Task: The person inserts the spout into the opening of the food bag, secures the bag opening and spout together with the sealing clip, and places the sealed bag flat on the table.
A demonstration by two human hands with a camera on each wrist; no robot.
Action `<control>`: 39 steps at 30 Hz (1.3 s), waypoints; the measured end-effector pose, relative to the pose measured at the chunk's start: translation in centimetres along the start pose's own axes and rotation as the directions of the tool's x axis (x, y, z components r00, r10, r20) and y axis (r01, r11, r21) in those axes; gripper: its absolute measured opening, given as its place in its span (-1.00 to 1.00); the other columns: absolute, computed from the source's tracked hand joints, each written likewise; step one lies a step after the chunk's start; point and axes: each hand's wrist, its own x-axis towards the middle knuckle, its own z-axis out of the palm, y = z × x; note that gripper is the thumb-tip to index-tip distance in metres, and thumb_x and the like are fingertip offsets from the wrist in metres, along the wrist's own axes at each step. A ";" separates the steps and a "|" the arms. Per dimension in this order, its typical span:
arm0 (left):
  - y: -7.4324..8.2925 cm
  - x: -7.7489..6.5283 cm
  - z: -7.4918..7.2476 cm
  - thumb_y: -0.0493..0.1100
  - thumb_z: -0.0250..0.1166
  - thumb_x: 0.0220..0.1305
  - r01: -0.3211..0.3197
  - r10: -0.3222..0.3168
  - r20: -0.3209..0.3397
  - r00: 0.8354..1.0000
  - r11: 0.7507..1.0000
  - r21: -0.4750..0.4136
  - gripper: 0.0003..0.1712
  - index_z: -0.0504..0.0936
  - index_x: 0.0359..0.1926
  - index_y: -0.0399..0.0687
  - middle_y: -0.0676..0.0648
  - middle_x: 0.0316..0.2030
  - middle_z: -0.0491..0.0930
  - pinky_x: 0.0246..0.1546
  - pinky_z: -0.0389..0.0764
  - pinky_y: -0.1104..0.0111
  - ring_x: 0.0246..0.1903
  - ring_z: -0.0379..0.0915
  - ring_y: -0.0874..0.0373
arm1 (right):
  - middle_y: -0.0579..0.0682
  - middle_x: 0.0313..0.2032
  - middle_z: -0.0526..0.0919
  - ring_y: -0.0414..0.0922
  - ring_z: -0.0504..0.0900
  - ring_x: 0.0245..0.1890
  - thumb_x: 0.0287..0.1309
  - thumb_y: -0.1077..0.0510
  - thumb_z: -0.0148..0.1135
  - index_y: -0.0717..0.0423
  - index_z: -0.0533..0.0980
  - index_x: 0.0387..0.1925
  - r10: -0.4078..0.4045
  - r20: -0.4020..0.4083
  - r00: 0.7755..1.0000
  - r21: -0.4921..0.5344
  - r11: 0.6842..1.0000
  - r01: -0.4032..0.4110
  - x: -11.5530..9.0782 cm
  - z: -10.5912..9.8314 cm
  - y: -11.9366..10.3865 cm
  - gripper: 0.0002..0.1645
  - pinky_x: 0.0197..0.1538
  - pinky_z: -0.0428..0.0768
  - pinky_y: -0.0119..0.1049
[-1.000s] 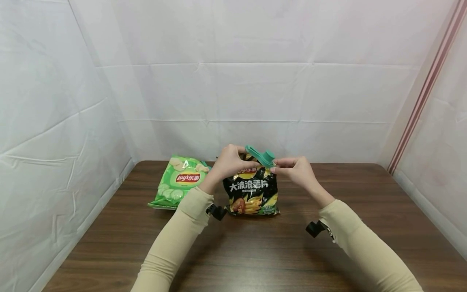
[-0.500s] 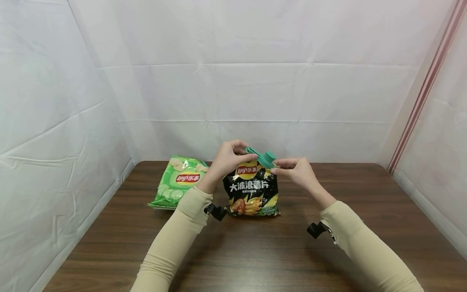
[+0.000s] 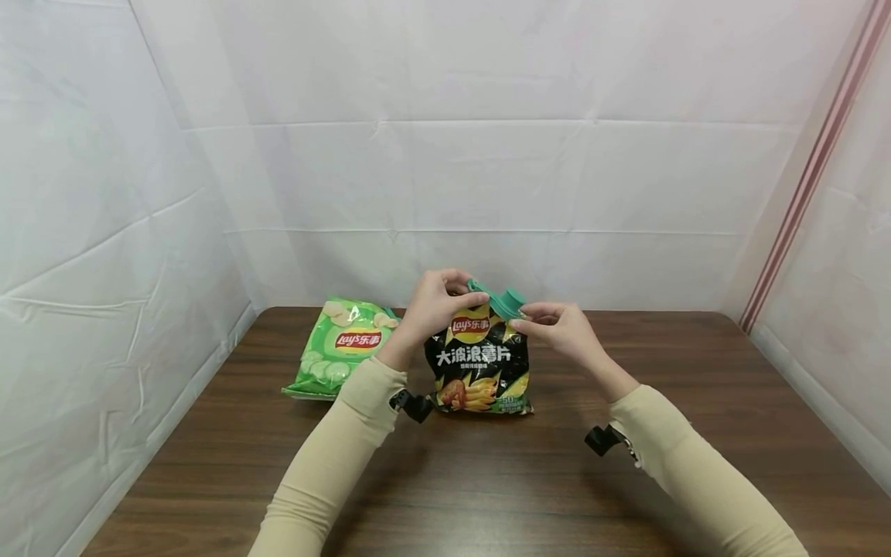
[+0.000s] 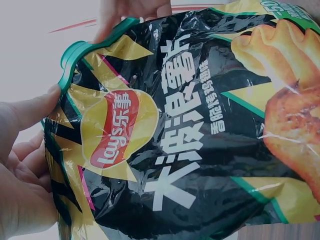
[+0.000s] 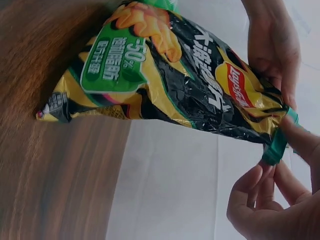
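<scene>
A black and yellow chip bag [image 3: 480, 367] stands upright on the table, just right of a green one. Across its top edge lies a green bag clip [image 3: 511, 303] with a round spout cap, sloping down to the right. My left hand [image 3: 433, 311] pinches the clip's left part and the bag's top, thumb in front. My right hand [image 3: 565, 333] pinches the clip's right end between thumb and fingers. In the left wrist view, the left fingers [image 4: 30, 155] are partly behind the bag. The right wrist view shows the right thumb [image 5: 300, 135] pressing on the clip [image 5: 276, 146].
A green chip bag [image 3: 348, 344] leans back at the left, with a teal piece at its upper right corner. The brown wooden table [image 3: 473, 487] is bordered by white cloth walls [image 3: 487, 170] at the back and sides.
The left hand has shifted slightly left, its thumb now lower on the front. The clip's long arm, raised above the bag earlier, now lies down along the top edge.
</scene>
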 end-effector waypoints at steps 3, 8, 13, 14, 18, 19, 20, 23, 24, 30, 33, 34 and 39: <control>0.1 0.0 0.1 -0.10 0.42 0.11 -0.008 0.008 -0.001 1.000 1.000 -0.004 -0.80 0.67 -0.33 -0.13 -0.09 -0.47 0.69 -0.42 0.54 0.37 -0.45 0.59 0.11 | 0.16 -0.17 0.69 -0.12 0.62 -0.28 0.10 -0.10 0.33 0.15 0.58 0.02 -0.044 -0.001 0.999 -0.019 0.999 0.044 0.2 0.5 -0.1 -0.46 -0.24 0.57 -0.26; 0.1 0.0 0.3 -0.10 0.43 0.09 -0.007 0.007 -0.003 1.000 1.000 -0.010 -0.80 0.67 -0.35 -0.13 -0.09 -0.47 0.69 -0.42 0.56 0.37 -0.45 0.61 0.07 | 0.09 -0.53 0.57 -0.22 0.34 -0.65 0.08 -0.08 0.36 0.06 0.62 -0.02 -0.117 -0.058 0.991 -0.003 0.993 0.117 0.6 1.5 0.2 -0.54 -0.53 0.33 -0.36; 0.1 0.0 0.3 -0.09 0.43 0.10 0.006 -0.006 0.003 1.000 1.000 -0.014 -0.79 0.67 -0.33 -0.13 -0.08 -0.45 0.69 -0.40 0.56 0.37 -0.43 0.60 0.09 | 0.01 -0.39 0.55 -0.14 0.37 -0.59 0.03 -0.07 0.41 0.09 0.68 -0.15 -0.173 -0.133 0.976 -0.069 0.984 0.165 0.7 1.9 0.3 -0.59 -0.51 0.36 -0.36; 0.1 0.0 0.3 -0.09 0.42 0.10 0.006 -0.006 0.005 1.000 1.000 -0.016 -0.79 0.66 -0.33 -0.12 -0.09 -0.45 0.69 -0.40 0.56 0.36 -0.43 0.60 0.10 | 0.01 -0.35 0.56 -0.11 0.38 -0.55 0.02 -0.07 0.41 0.10 0.69 -0.16 -0.175 -0.141 0.974 -0.072 0.983 0.166 0.7 1.9 0.3 -0.60 -0.48 0.37 -0.35; 0.1 -0.1 0.2 -0.08 0.42 0.11 0.008 -0.008 0.007 1.000 1.000 -0.010 -0.79 0.67 -0.32 -0.11 -0.08 -0.44 0.69 -0.39 0.57 0.35 -0.44 0.60 0.15 | 0.06 -0.30 0.56 -0.04 0.38 -0.44 0.01 -0.07 0.41 0.16 0.70 -0.22 -0.126 -0.146 0.981 -0.028 0.992 0.123 0.6 2.1 0.0 -0.59 -0.42 0.37 -0.32; 0.1 -0.1 0.2 -0.08 0.42 0.11 0.010 -0.010 0.008 1.000 1.000 -0.009 -0.79 0.67 -0.32 -0.11 -0.08 -0.44 0.69 -0.39 0.57 0.34 -0.44 0.60 0.15 | 0.05 -0.28 0.56 -0.04 0.38 -0.42 0.01 -0.08 0.42 0.17 0.70 -0.21 -0.100 -0.142 0.985 -0.003 0.995 0.100 0.6 2.1 0.0 -0.57 -0.39 0.37 -0.31; 0.2 -0.1 0.2 -0.08 0.42 0.11 0.012 -0.012 0.008 1.000 1.000 -0.009 -0.79 0.67 -0.32 -0.11 -0.08 -0.44 0.69 -0.39 0.58 0.34 -0.44 0.60 0.16 | 0.05 -0.27 0.55 -0.03 0.37 -0.40 0.00 -0.09 0.42 0.18 0.69 -0.20 -0.076 -0.139 0.987 0.017 0.997 0.079 0.5 2.1 -0.1 -0.55 -0.38 0.37 -0.30; 0.2 -0.2 0.3 -0.08 0.42 0.11 0.015 -0.015 0.005 1.000 1.000 -0.003 -0.79 0.66 -0.32 -0.11 -0.08 -0.44 0.69 -0.39 0.58 0.34 -0.44 0.59 0.15 | 0.00 -0.25 0.54 -0.04 0.36 -0.36 -0.02 -0.13 0.42 0.17 0.68 -0.15 -0.029 -0.132 0.991 0.051 0.998 0.036 0.5 2.1 -0.3 -0.49 -0.34 0.36 -0.29; 0.2 -0.2 0.3 -0.08 0.42 0.11 0.014 -0.014 0.005 1.000 1.000 -0.002 -0.79 0.66 -0.33 -0.11 -0.08 -0.44 0.68 -0.40 0.57 0.34 -0.44 0.59 0.15 | 0.01 -0.24 0.55 -0.03 0.36 -0.35 -0.02 -0.13 0.43 0.16 0.68 -0.14 -0.021 -0.132 0.991 0.063 0.998 0.029 0.4 2.1 -0.4 -0.49 -0.34 0.37 -0.28; 0.3 -0.1 0.3 -0.09 0.42 0.11 -0.008 0.008 0.006 1.000 1.000 -0.003 -0.81 0.66 -0.33 -0.10 -0.08 -0.46 0.68 -0.42 0.56 0.35 -0.45 0.60 0.09 | 0.01 -0.28 0.53 -0.03 0.39 -0.40 -0.01 -0.10 0.43 0.15 0.68 -0.13 -0.042 -0.138 0.990 0.062 0.997 0.051 0.2 2.0 -0.6 -0.51 -0.40 0.41 -0.31; 0.3 -0.1 0.3 -0.10 0.42 0.11 -0.020 0.020 0.004 1.000 1.000 -0.009 -0.81 0.67 -0.33 -0.11 -0.08 -0.46 0.68 -0.42 0.56 0.35 -0.45 0.60 0.07 | 0.00 -0.26 0.54 -0.04 0.39 -0.39 -0.02 -0.11 0.43 0.14 0.68 -0.12 -0.036 -0.136 0.990 0.061 0.997 0.045 0.2 2.0 -0.6 -0.50 -0.40 0.42 -0.31; 0.3 -0.1 0.3 -0.10 0.42 0.11 -0.023 0.023 0.003 1.000 1.000 -0.011 -0.81 0.67 -0.32 -0.11 -0.08 -0.46 0.68 -0.42 0.56 0.35 -0.45 0.60 0.08 | 0.00 -0.25 0.54 -0.04 0.40 -0.39 -0.03 -0.12 0.43 0.14 0.68 -0.12 -0.032 -0.135 0.990 0.064 0.997 0.041 0.2 2.0 -0.6 -0.49 -0.39 0.43 -0.31; 0.2 -0.1 0.4 -0.11 0.42 0.10 -0.036 0.036 -0.005 0.999 0.999 -0.014 -0.81 0.67 -0.33 -0.12 -0.09 -0.46 0.68 -0.43 0.57 0.35 -0.47 0.60 0.11 | 0.02 -0.22 0.53 -0.03 0.39 -0.36 -0.04 -0.15 0.43 0.16 0.69 -0.16 -0.010 -0.130 0.991 0.083 0.996 0.021 0.3 2.0 -0.4 -0.48 -0.37 0.43 -0.28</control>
